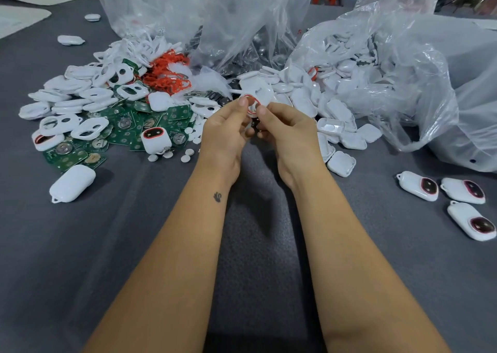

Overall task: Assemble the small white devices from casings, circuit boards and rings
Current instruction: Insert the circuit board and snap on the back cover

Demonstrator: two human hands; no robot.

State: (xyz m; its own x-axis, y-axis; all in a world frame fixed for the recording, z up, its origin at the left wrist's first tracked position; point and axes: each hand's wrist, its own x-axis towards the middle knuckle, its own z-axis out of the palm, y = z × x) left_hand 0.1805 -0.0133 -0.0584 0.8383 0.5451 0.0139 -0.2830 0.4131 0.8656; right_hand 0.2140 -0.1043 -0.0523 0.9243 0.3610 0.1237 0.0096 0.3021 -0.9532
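Both hands meet above the grey table [134, 245]; the left hand [224, 134] and right hand [287, 132] pinch a white casing front [252, 107], seating a red ring [251, 101] in it; next, probably, a circuit board from the green pile [129, 132].

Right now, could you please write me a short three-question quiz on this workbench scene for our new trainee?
1. True or false: both hands pinch one white casing with a red ring between them.
2. Which parts lie in a loose heap left of the hands? A) green circuit boards B) metal screws C) blue cables
3. How many finished devices with dark faces lie on the grey cloth at the near right?

Key: 1 true, the left hand and right hand both grip it. 2 A. 3 three.
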